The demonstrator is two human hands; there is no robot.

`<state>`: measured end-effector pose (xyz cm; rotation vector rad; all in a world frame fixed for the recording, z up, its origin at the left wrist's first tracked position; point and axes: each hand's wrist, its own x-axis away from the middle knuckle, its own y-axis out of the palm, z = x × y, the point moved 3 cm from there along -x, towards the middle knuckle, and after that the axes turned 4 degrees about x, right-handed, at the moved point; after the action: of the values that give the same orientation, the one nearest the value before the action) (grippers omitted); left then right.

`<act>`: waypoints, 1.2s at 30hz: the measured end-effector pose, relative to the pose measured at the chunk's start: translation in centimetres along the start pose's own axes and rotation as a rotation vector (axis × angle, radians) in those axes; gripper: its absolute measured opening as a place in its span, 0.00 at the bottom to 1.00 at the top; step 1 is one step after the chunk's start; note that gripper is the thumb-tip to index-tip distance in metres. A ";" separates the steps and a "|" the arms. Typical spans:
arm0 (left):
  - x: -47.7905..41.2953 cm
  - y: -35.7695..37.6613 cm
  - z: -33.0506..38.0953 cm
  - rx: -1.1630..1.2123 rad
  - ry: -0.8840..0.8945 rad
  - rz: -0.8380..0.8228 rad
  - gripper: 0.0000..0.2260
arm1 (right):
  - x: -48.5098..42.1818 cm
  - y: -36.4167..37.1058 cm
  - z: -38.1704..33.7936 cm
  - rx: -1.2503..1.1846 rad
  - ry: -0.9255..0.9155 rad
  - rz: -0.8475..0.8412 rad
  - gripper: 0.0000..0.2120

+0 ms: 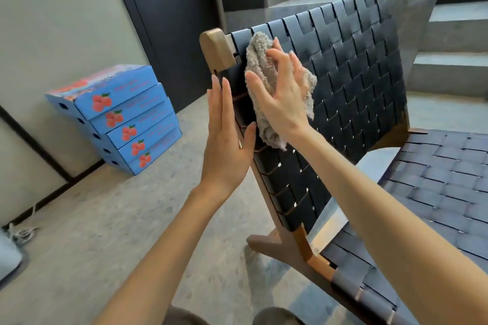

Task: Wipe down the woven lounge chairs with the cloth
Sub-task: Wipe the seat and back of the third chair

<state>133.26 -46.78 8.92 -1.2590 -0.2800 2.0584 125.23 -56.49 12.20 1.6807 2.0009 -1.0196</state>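
A lounge chair with a black woven backrest and a wooden frame stands before me, its woven seat at the right. A fluffy grey cloth lies against the upper left of the backrest. My right hand presses the cloth onto the weave with spread, fairly straight fingers. My left hand stands flat and upright along the left edge of the backrest, fingers straight, thumb toward the weave.
A stack of several blue fruit boxes sits on the floor at the left by a pale wall. A dark door is behind it. Concrete steps rise at the right. A cable lies at the far left.
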 end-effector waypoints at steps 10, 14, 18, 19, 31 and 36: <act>-0.9 2.1 -0.9 0.169 -0.018 0.015 0.34 | 2.8 0.9 5.2 -0.036 -0.136 0.013 0.29; -0.7 2.3 -0.9 0.162 -0.003 0.035 0.33 | 6.7 -0.3 9.2 0.044 -0.118 -0.005 0.31; -0.6 2.6 -1.4 0.164 0.008 0.054 0.32 | 8.2 -1.5 10.7 0.099 -0.087 -0.050 0.33; -0.5 2.7 -1.6 0.164 0.015 0.072 0.31 | 8.3 -1.7 10.7 0.099 -0.083 -0.051 0.33; 1.9 4.0 -2.9 0.257 -0.098 -0.026 0.29 | 8.2 -1.4 9.5 0.204 0.045 -0.119 0.28; 2.0 1.6 -0.2 0.266 -0.322 -0.209 0.32 | 6.8 -3.6 6.4 0.255 0.277 -0.392 0.27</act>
<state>132.15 -46.66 6.63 -0.7081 -0.2607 2.0305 118.96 -56.36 4.41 1.6648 2.5460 -1.2761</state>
